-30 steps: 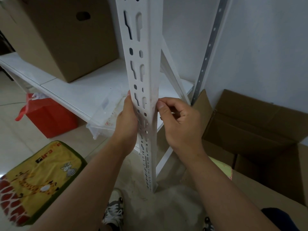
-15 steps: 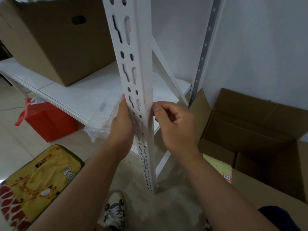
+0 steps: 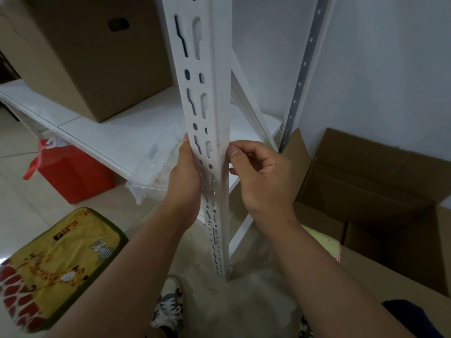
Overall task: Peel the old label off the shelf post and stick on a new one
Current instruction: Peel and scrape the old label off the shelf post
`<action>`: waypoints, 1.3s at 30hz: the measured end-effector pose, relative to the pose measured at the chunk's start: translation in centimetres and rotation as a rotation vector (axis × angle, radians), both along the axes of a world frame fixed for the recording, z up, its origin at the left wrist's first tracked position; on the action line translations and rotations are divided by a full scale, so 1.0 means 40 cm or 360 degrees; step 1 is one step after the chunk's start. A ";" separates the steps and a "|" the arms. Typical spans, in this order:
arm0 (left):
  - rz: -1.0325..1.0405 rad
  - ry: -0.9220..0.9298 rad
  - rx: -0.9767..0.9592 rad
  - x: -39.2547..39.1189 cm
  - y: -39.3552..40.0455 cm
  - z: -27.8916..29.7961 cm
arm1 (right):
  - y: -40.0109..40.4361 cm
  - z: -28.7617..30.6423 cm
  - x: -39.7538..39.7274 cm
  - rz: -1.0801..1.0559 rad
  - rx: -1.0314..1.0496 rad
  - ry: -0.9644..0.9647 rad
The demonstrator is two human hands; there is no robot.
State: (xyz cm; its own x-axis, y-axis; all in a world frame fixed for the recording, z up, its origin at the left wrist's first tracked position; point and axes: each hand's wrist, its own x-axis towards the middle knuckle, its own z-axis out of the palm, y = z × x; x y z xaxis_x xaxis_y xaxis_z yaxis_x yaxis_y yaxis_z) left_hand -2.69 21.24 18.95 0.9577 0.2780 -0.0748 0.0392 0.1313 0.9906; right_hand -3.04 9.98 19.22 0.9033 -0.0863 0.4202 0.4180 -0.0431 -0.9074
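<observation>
Pale floor tiles (image 3: 22,206) and a white wall (image 3: 390,69) frame a white metal shelf unit seen from above. Its front shelf post (image 3: 207,93) runs down the middle of the view, an upright white angle strip punched with slots and round holes, standing on a dusty patch of floor.

At mid-height the left hand (image 3: 184,179) lies against the left face of the post, fingers reaching behind it out of sight, so how tightly they wrap cannot be told. The right hand (image 3: 261,176) is at the post's right edge at the same height, its fingers curled and the thumb tip pressed onto the corner of the post, where the paint looks smudged and greyish. Whether a label sits under that thumb cannot be made out; no label is plainly visible anywhere on the post.

Behind the post, the white shelf board (image 3: 109,132) carries a large brown cardboard box (image 3: 85,57) with a hand hole, and a clear plastic tray (image 3: 151,174) that overhangs the shelf's front edge just beside the left hand. A red bag (image 3: 73,174) sits on the floor under the shelf. A yellow cushion (image 3: 53,267) with a giraffe print lies on the floor at lower left. An open cardboard box (image 3: 366,181) stands against the wall at right. Two sneakers (image 3: 168,311) show at the bottom, between the forearms.
</observation>
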 end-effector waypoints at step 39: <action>0.0470 -0.0618 0.0513 -0.038 -0.030 0.000 | -0.054 0.030 -0.012 0.0151 0.0167 0.0294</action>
State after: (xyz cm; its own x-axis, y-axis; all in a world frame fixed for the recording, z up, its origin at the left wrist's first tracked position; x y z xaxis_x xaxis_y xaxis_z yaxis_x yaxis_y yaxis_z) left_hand -4.22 20.06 18.97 0.7765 0.4877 0.3990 -0.3273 -0.2289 0.9168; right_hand -3.52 7.82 20.43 0.9701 -0.0315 0.2405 0.2424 0.0871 -0.9663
